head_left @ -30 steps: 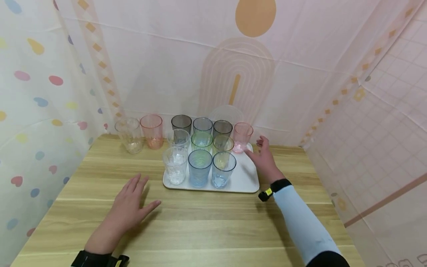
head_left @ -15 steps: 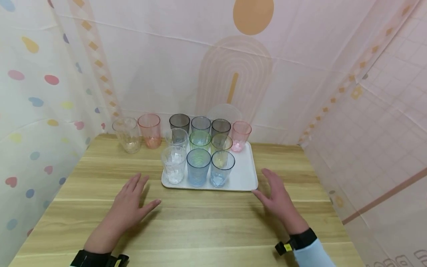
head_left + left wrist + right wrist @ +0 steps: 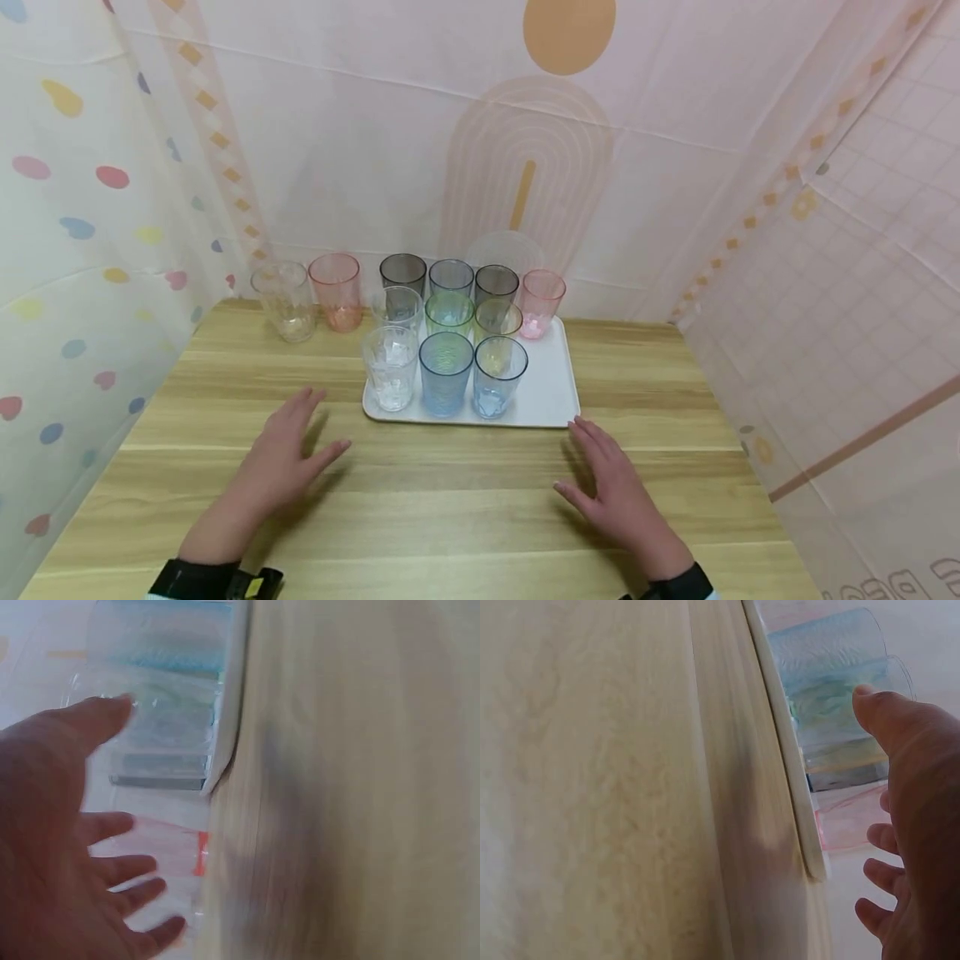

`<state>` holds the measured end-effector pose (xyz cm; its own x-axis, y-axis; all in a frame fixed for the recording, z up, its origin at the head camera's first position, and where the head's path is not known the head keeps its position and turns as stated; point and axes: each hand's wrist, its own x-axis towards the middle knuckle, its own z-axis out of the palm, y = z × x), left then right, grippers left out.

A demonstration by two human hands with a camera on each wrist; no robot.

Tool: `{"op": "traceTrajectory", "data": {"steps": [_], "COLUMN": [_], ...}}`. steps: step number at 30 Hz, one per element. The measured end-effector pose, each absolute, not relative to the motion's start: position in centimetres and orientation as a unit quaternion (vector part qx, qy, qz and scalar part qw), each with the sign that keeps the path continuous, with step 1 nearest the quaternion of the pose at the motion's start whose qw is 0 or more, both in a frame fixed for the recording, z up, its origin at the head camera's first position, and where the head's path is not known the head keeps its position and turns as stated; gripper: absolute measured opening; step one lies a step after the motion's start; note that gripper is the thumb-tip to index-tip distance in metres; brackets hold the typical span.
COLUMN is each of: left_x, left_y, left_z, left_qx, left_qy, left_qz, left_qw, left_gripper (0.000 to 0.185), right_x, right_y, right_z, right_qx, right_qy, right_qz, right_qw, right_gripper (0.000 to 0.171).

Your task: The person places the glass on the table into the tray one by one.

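On the wooden surface (image 3: pixel 450 500), near you, both of your hands lie flat with fingers spread and hold nothing. Your left hand (image 3: pixel 281 462) sits to the near left of the white tray (image 3: pixel 551 392), well short of its corner. Your right hand (image 3: pixel 611 492) sits just beside the tray's near right corner, fingertips close to the rim but apart from it.

You have ten tumblers on the tray, all upright. Nearest you stand a clear one (image 3: pixel 390 367), a blue one (image 3: pixel 446 373) and a pale blue one (image 3: pixel 499 375); behind them come greenish and grey ones, with a pink tumbler (image 3: pixel 541 302) at the far right corner. Off the tray, to the far left, a second clear tumbler (image 3: pixel 284 301) and a salmon tumbler (image 3: pixel 335 292) stand just beside each other by the patterned backdrop (image 3: pixel 480 150).

Both wrist views are blurred.
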<state>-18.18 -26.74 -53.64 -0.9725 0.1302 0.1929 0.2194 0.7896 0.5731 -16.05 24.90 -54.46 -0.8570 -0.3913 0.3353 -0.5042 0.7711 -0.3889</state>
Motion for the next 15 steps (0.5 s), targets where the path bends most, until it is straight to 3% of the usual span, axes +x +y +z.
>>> {"op": "traceTrajectory", "data": {"steps": [3, 9, 12, 15], "left_x": [-20.2, -26.3, -29.3, -31.8], "left_y": [-28.9, -33.9, -35.4, -36.2], "left_z": [-53.5, -53.8, -53.7, -53.0], "left_qx": [-0.046, 0.066, 0.105, 0.126], "left_qy": [-0.916, -0.891, -0.87, -0.835], "left_qz": [-0.391, -0.412, -0.441, -0.507], "left_qw": [0.08, 0.18, 0.194, 0.173], "left_gripper": [0.083, 0.072, 0.082, 0.099], "right_x": [-15.9, -15.7, -15.7, -15.6], "right_y": [24.6, 23.8, 23.4, 23.2], "right_z": [-54.6, -55.0, -55.1, -55.0], "right_qx": [0.244, 0.255, 0.265, 0.271], "right_qy": [-0.927, -0.921, -0.918, -0.914], "right_qz": [0.256, 0.272, 0.277, 0.284], "right_qw": [0.122, 0.114, 0.106, 0.1], "right_gripper": [0.088, 0.087, 0.087, 0.087]}}
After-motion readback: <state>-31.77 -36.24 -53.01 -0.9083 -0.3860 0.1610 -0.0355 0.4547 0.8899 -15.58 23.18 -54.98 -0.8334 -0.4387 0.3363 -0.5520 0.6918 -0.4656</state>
